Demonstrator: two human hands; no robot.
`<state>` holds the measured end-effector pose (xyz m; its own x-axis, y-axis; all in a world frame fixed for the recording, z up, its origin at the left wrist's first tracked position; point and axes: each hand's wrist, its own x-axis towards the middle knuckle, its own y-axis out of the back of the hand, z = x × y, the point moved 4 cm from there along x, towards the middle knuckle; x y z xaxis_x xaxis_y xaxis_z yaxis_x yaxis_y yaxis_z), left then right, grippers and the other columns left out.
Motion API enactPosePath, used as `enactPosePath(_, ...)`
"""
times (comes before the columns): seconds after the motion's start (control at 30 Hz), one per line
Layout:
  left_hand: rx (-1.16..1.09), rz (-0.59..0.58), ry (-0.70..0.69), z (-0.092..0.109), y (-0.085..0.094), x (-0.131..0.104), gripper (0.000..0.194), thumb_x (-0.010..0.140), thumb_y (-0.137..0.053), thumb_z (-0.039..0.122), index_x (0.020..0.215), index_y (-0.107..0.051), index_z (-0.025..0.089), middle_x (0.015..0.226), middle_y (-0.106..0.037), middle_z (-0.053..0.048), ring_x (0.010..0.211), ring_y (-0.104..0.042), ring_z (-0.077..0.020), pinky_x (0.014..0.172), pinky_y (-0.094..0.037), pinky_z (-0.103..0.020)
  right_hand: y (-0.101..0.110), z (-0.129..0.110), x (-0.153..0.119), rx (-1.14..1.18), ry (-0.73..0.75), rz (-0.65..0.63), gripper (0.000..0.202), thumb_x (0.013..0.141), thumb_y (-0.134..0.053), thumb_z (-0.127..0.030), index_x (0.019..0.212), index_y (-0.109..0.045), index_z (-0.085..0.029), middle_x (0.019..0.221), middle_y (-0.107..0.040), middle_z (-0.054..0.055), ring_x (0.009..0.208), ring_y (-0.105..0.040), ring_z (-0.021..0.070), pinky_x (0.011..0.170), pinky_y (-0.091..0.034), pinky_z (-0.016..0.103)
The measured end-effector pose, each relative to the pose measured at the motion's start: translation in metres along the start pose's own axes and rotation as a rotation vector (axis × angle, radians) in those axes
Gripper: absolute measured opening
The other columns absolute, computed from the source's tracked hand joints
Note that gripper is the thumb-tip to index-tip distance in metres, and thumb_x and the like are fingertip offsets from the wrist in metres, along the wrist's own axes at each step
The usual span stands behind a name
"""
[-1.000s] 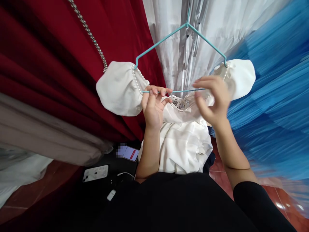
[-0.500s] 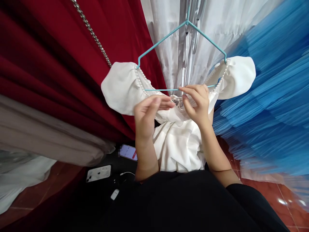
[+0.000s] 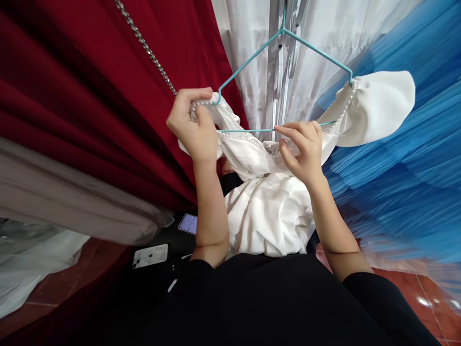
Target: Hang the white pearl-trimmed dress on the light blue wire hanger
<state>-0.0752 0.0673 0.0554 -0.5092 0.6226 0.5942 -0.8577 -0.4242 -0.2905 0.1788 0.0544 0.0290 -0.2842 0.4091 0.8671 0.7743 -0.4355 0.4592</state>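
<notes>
A white dress with puffed sleeves and a pearl-trimmed neckline hangs on a light blue clothes hanger, its skirt bunched low in front of me. My left hand grips the pearl-edged neckline by the left shoulder, close to the hanger's left end. Most of the left sleeve is hidden behind that hand. At the hanger's lower bar is my right hand, fingers curled on the bar and thumb a little below it. The right puffed sleeve spreads out beyond the hanger's right end.
Red drapery with a beaded chain hangs at left, blue ruffled tulle at right. White fabric and metal posts stand behind. Two phones, one lit and one pale, lie on a black surface at lower left.
My left hand has moved up and left from the front of the neckline and taken hold of its left shoulder edge. The hanger and dress have shifted right, the right sleeve swinging outward and up.
</notes>
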Motion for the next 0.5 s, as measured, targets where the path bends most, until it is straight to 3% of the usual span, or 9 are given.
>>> enactPosePath(0.17, 0.154, 0.115, -0.089, 0.007, 0.031, 0.027, 0.028, 0.094, -0.053, -0.008, 0.089, -0.064, 0.017, 0.093, -0.066, 0.002, 0.116, -0.068, -0.0172, 0.113, -0.051, -0.032, 0.003, 0.005, 0.003, 0.032, 0.034, -0.028, 0.033, 0.098, -0.056, -0.022, 0.127, -0.068, -0.035, 0.112, -0.074, 0.0, 0.099, -0.068, 0.0202, 0.095, -0.045, 0.045)
enactPosePath(0.3, 0.157, 0.215, -0.149, -0.016, 0.067, 0.002, 0.023, 0.091, -0.057, -0.006, 0.091, -0.065, 0.016, 0.091, -0.067, 0.004, 0.097, -0.074, -0.0154, 0.102, -0.057, -0.038, 0.003, 0.005, 0.004, 0.07, 0.008, -0.035, 0.034, 0.099, -0.055, -0.021, 0.126, -0.069, -0.036, 0.111, -0.074, -0.001, 0.1, -0.068, 0.02, 0.097, -0.045, 0.045)
enactPosePath(0.4, 0.073, 0.151, -0.029, -0.037, 0.072, -0.028, 0.012, 0.086, -0.072, 0.007, 0.094, -0.068, 0.015, 0.092, -0.075, 0.001, 0.099, -0.078, -0.0197, 0.1, -0.058, -0.037, 0.001, 0.002, 0.004, 0.114, 0.008, -0.012, 0.037, 0.098, -0.055, -0.018, 0.125, -0.07, -0.037, 0.11, -0.074, -0.002, 0.1, -0.068, 0.0188, 0.095, -0.046, 0.044)
enactPosePath(0.5, 0.038, -0.087, 0.16, -0.042, 0.047, -0.05, 0.02, 0.08, -0.08, 0.022, 0.097, -0.073, 0.013, 0.095, -0.08, -0.007, 0.093, -0.079, -0.0208, 0.091, -0.06, -0.032, -0.001, 0.0, 0.004, 0.119, 0.013, 0.0, 0.04, 0.096, -0.057, -0.016, 0.126, -0.069, -0.039, 0.111, -0.074, -0.002, 0.101, -0.068, 0.0186, 0.094, -0.046, 0.043)
